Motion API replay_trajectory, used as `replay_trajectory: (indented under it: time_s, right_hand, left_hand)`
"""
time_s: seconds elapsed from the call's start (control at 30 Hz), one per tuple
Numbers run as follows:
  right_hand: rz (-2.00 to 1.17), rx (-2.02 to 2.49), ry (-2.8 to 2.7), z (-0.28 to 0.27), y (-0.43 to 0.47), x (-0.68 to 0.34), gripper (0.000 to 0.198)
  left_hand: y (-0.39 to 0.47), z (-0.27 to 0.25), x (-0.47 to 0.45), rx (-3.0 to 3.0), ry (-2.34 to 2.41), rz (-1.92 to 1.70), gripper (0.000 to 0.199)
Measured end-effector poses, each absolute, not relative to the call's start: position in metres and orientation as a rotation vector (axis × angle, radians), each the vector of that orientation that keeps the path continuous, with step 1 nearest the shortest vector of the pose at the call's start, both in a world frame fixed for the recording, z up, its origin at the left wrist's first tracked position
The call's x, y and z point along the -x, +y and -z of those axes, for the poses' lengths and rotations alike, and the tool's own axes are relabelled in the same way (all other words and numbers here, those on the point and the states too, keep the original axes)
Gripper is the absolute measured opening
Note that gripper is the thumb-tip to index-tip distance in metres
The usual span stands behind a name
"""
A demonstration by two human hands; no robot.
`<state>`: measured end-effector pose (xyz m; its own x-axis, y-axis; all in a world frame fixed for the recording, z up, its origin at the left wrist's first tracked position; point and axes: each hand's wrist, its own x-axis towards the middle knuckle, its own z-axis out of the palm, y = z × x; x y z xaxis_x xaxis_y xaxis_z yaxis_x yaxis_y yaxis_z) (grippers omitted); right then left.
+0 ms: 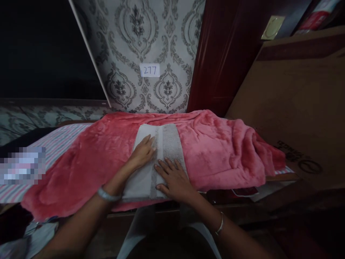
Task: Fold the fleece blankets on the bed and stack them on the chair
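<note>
A folded cloth (172,138), white on its left part and grey and textured on its right, lies flat on a pink plush blanket (221,151). My left hand (142,153) rests on the white part, its index finger stretched forward close to the grey strip running down the middle. Lower down, my right hand (175,180) lies palm down with fingers spread across the grey part. Neither hand visibly grips the fabric. The undersides of both hands are hidden.
Under the blanket is a striped cover (58,140). A large cardboard box (296,104) stands at the right, and a dark screen (48,50) is at the left. Behind, a paper label reading 277 (150,70) is stuck on patterned wallpaper (140,32).
</note>
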<state>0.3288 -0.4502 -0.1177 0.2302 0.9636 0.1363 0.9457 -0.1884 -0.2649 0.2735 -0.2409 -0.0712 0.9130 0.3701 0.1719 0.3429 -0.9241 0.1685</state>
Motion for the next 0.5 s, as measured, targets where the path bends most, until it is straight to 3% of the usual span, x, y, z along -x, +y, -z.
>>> replay_trajectory:
  time_s: [0.17,0.5]
  right_hand:
    - [-0.1,2.217,-1.773,0.118,-0.451,-0.327,0.07]
    - [-0.136,2.206,-1.785,0.123,-0.45,-0.328,0.071]
  left_hand:
    - [-0.226,0.082,-0.331,-2.961,0.792,-0.006,0.065]
    - [-0.198,0.087,-0.358,-2.814,1.16,-0.149,0.074]
